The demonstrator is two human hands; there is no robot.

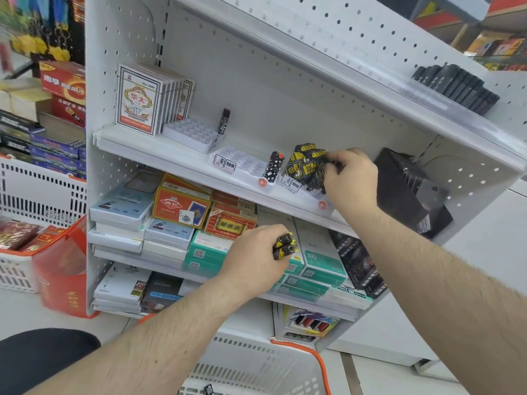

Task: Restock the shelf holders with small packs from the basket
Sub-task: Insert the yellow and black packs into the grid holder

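While the white basket (pixel 256 366) at the bottom edge shows only one small dark pack (pixel 209 389) on its floor, most of its inside is out of view, so remaining stock there: can't tell.

Left hand (pixel 253 259) hangs in front of the lower shelves, fingers curled round a few black-and-yellow packs (pixel 285 245). Reserve for the next insertions, I'd guess.

Right hand (pixel 349 178) is up at the middle shelf (pixel 171 155), fingertips pinching the cluster of black-and-yellow packs (pixel 308 163) standing in the right holder (pixel 291 183). Looks like seating one into a slot; which pack exactly is hidden by the fingers.

Progress, my read: early to mid.
- Right holder: partly filled, a bunch at its near end, rest hidden behind the hand.
- Middle holder (pixel 242 163): nearly bare, one black-and-white patterned pack (pixel 273 166) upright at its right end, open slots elsewhere.
- Back-left holder (pixel 191 134): slots open, one dark pack (pixel 224 121) upright at its right corner.

So two trays are basically still to do, plus finishing the current one.

Further back on the same shelf: a row of playing card boxes (pixel 137 101) at left, a black display box (pixel 410 192) at right. Top shelf carries a row of black packs (pixel 456 86).
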